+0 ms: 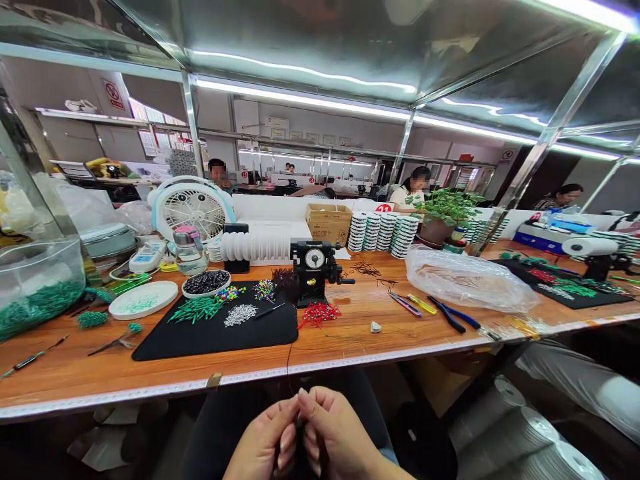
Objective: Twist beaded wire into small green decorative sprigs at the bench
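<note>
Both of my hands meet below the table's front edge, over my lap. The fingertips of my left hand [267,437] and my right hand [333,427] are pinched together and touch each other. A thin dark thread [289,367] runs from the fingertips up over the table edge toward the black mat. Something dark hangs between the hands, too shadowed to make out. Above them, the black mat [210,341] holds green pieces [197,309], clear beads [241,315] and coloured beads. A black winding device [314,273] with a dial and white spools stands behind the mat's right corner.
Red pieces [320,313] lie at the device's foot. Pliers [447,313] and a plastic bag [467,277] are at the right. A white plate [143,300], a bowl of black beads [206,283] and a fan [190,210] stand left. People sit beyond the partition.
</note>
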Demonstrator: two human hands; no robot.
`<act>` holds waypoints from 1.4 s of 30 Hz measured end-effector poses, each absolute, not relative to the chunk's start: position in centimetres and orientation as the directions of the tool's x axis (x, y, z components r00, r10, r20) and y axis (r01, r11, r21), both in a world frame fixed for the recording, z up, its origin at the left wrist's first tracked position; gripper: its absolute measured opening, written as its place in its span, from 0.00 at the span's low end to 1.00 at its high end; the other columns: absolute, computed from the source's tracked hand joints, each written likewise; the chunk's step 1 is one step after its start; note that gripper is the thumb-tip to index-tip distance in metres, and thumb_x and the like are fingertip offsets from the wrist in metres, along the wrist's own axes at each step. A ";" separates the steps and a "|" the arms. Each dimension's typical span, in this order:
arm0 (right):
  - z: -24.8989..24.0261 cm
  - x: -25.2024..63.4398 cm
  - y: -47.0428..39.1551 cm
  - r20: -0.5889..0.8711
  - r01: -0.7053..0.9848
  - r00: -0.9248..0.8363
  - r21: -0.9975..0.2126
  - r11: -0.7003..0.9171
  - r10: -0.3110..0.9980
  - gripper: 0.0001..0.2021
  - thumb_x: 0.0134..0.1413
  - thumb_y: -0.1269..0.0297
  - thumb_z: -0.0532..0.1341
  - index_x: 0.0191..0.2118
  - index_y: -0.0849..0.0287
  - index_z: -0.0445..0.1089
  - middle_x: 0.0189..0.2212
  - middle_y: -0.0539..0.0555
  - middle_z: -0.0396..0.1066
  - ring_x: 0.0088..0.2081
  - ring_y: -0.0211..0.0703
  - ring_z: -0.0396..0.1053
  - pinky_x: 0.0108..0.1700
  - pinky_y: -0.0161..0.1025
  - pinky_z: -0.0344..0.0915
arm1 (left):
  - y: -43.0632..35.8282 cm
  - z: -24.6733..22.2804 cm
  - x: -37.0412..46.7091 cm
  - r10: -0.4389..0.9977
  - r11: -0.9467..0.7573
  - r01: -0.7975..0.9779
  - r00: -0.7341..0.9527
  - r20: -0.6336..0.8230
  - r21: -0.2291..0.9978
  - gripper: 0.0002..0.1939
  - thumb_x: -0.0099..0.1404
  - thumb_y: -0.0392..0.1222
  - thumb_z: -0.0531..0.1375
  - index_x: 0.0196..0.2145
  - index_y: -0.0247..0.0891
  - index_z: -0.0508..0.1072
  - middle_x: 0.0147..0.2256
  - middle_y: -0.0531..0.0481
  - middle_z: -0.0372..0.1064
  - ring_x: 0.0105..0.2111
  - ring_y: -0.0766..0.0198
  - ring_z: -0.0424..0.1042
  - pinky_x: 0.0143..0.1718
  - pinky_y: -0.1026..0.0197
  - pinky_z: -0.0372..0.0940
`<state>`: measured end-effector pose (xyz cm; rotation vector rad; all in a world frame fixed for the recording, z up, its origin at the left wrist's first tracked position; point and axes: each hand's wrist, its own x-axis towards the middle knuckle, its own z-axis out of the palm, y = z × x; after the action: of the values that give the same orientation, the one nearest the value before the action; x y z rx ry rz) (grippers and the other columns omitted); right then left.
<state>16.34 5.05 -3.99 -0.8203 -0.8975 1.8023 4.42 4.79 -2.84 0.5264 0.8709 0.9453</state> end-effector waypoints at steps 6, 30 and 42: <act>-3.9 17.0 4.8 -0.197 -0.411 -0.381 -0.839 -0.356 0.904 0.24 0.37 0.46 0.68 0.24 0.60 0.59 0.09 0.42 0.60 0.07 0.27 0.49 0.08 0.25 0.49 | 4.9 -3.2 4.2 0.874 0.485 -0.474 0.280 -0.397 0.734 0.25 0.43 0.55 0.70 0.13 0.34 0.61 0.10 0.60 0.50 0.12 0.78 0.41 0.15 0.69 0.37; -2.4 17.4 2.9 -0.259 -0.401 -0.421 -0.807 -0.434 0.869 0.17 0.43 0.55 0.67 0.26 0.63 0.64 0.12 0.45 0.63 0.10 0.28 0.53 0.11 0.26 0.51 | 3.3 -2.0 3.5 0.870 0.490 -0.564 0.265 -0.417 0.664 0.23 0.50 0.48 0.68 0.12 0.35 0.60 0.11 0.60 0.49 0.14 0.76 0.44 0.16 0.70 0.41; -6.0 16.4 3.0 -0.162 -0.350 -0.532 -0.851 -0.391 0.831 0.22 0.43 0.46 0.66 0.25 0.61 0.60 0.11 0.45 0.62 0.10 0.28 0.55 0.12 0.25 0.52 | 2.6 -4.7 2.3 0.839 0.526 -0.347 0.363 -0.406 0.776 0.25 0.46 0.56 0.67 0.13 0.37 0.61 0.09 0.59 0.50 0.12 0.75 0.44 0.16 0.67 0.39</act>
<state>16.41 3.00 -6.03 -0.7659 -1.0238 1.9873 2.27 2.60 -4.70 0.6460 0.8945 0.8350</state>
